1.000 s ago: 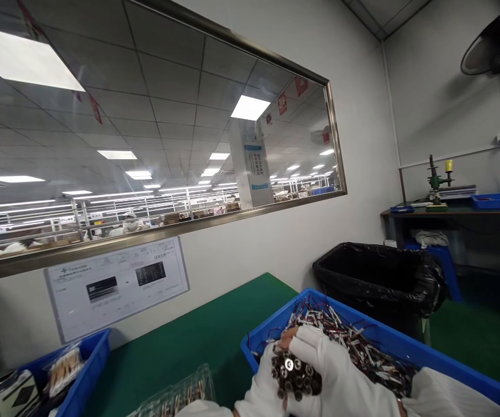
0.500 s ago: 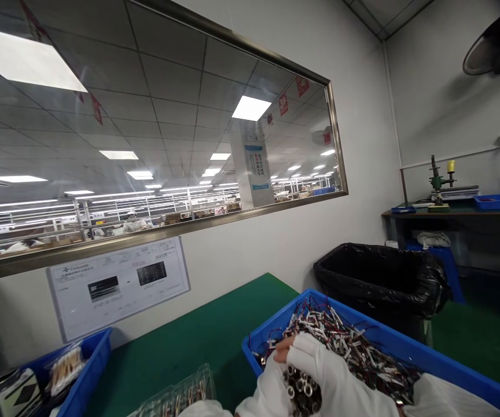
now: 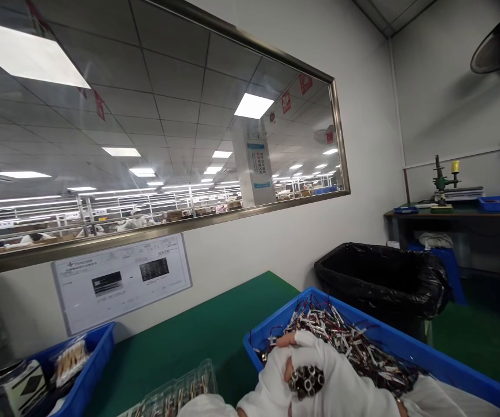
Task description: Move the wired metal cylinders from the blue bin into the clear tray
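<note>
- The bundle of slim parts point(image 3: 306, 382) sat between my two hands, over the near left part of the large blue bin point(image 3: 272, 325).
- Its round, dark metal ends faced me, packed side by side like small rings, a few of them catching the light.
- Its long axis ran away from me, close to my line of sight, so I saw the parts nearly end-on; their far ends were hidden behind my hands.
- My left hand point(image 3: 265, 382), in a white glove with bare fingertips showing, was curled against the left side of the bundle.
- My right hand point(image 3: 339, 370), gloved in white too, was closed over the top and right side, the two hands pressed together around it.
- How tightly each finger gripped, I could not tell, as most of them were covered.
- Beyond my hands, a heap of wired parts point(image 3: 358, 341) filled the bin, lying in many directions.
- Left of my hands, on the green worktop point(image 3: 180, 336), a clear plastic tray point(image 3: 210, 373) carried more slim parts.
</note>
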A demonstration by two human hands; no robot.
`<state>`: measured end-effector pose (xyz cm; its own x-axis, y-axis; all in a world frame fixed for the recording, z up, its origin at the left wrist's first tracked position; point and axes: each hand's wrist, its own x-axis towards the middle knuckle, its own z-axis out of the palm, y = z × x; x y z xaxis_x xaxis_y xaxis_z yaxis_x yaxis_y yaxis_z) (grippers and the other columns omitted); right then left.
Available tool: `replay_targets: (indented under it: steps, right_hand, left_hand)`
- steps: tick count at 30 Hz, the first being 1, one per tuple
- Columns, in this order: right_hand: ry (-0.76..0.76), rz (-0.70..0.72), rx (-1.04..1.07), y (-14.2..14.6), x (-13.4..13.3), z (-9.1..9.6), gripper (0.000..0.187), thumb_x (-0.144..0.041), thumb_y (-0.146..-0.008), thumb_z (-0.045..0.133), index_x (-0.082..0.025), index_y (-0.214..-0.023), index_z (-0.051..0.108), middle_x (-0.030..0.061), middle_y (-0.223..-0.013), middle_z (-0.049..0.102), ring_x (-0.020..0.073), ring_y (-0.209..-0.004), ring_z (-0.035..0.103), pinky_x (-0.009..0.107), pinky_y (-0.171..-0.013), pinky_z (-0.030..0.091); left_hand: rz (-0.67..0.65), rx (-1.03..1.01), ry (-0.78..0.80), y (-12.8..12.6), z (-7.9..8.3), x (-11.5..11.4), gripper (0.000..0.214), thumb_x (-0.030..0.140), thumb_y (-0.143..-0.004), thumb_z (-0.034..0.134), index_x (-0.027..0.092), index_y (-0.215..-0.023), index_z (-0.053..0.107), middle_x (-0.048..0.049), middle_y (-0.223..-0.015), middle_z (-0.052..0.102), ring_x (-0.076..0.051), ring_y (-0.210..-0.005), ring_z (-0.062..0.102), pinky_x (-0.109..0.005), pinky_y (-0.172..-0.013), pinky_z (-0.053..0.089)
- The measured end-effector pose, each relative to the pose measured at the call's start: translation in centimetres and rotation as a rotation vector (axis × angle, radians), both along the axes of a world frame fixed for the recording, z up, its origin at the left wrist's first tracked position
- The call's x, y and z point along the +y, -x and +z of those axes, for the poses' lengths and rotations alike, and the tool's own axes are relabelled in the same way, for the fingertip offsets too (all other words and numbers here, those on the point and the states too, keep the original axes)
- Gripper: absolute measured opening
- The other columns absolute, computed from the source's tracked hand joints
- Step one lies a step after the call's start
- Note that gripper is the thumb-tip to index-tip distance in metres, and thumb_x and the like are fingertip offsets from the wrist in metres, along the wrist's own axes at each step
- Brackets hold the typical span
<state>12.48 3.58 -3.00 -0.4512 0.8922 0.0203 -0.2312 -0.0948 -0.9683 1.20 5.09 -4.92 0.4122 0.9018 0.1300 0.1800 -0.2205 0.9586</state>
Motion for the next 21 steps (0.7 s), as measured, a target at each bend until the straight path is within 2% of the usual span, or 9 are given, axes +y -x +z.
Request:
replay_targets:
  steps: [2,3,6,8,14,18,21]
  right_hand:
    - [0.037,-0.011,0.019,0.1,-0.4,0.2,0.037,-0.015,-0.047,0.06,-0.018,-0.083,0.062,0.0042,-0.072,0.062,0.0232,-0.078,0.056,0.032,-0.07,0.043]
    - [0.008,-0.024,0.007,0.2,-0.6,0.3,0.037,-0.015,-0.045,0.062,-0.018,-0.082,0.062,0.004,-0.074,0.061,0.0228,-0.077,0.056,0.032,-0.068,0.044]
    - [-0.211,-0.028,-0.052,0.0,-1.2,0.6,0.033,-0.018,-0.04,0.069,-0.019,-0.072,0.062,0.0034,-0.082,0.06,0.0217,-0.078,0.056,0.03,-0.068,0.044]
    - [-0.341,-0.012,-0.093,-0.4,-1.5,0.8,0.032,-0.019,-0.037,0.072,-0.018,-0.068,0.061,0.0031,-0.09,0.058,0.0212,-0.081,0.055,0.029,-0.07,0.043]
    - [-0.531,-0.02,-0.217,-1.5,-2.2,1.5,0.027,-0.023,-0.045,0.07,-0.019,-0.07,0.063,0.0022,-0.093,0.057,0.019,-0.083,0.054,0.029,-0.075,0.042]
    - [-0.565,-0.024,-0.21,-1.4,-1.9,1.1,0.021,-0.021,-0.048,0.069,-0.017,-0.067,0.062,0.0021,-0.09,0.056,0.0188,-0.084,0.053,0.027,-0.075,0.041]
    - [-0.548,-0.016,-0.164,-0.9,-1.2,0.2,0.032,-0.017,-0.051,0.067,-0.016,-0.082,0.059,0.0023,-0.085,0.057,0.0179,-0.079,0.055,0.026,-0.072,0.042]
  left_hand:
    - [0.049,0.015,-0.057,0.0,-0.5,0.3,0.017,0.025,-0.066,0.049,0.013,-0.073,0.059,-0.0028,-0.063,0.055,-0.019,-0.075,0.048,-0.028,-0.064,0.036]
    - [0.071,0.012,-0.086,0.0,-0.6,0.3,0.017,0.023,-0.067,0.048,0.013,-0.072,0.059,-0.0029,-0.063,0.055,-0.019,-0.074,0.048,-0.028,-0.064,0.035]
    - [0.139,0.026,-0.105,0.2,-1.0,0.1,0.012,0.02,-0.065,0.05,0.013,-0.066,0.06,-0.0029,-0.063,0.055,-0.018,-0.071,0.048,-0.028,-0.065,0.035]
    - [0.147,0.023,-0.072,0.5,-1.1,0.0,0.007,0.016,-0.058,0.056,0.014,-0.063,0.06,-0.0023,-0.062,0.055,-0.019,-0.07,0.048,-0.029,-0.067,0.035]
    - [0.094,-0.072,0.058,0.8,-0.5,-0.4,0.023,0.008,-0.048,0.062,0.018,-0.069,0.061,0.001,-0.055,0.053,-0.02,-0.073,0.048,-0.029,-0.071,0.035]
    - [0.119,-0.041,0.032,1.0,-0.1,-1.3,0.029,0.01,-0.048,0.064,0.019,-0.076,0.059,0.0001,-0.064,0.056,-0.019,-0.074,0.048,-0.028,-0.072,0.035]
    - [0.174,-0.006,-0.049,1.5,0.1,-1.9,0.027,0.016,-0.053,0.062,0.018,-0.081,0.058,-0.0032,-0.075,0.056,-0.02,-0.078,0.048,-0.029,-0.078,0.034]
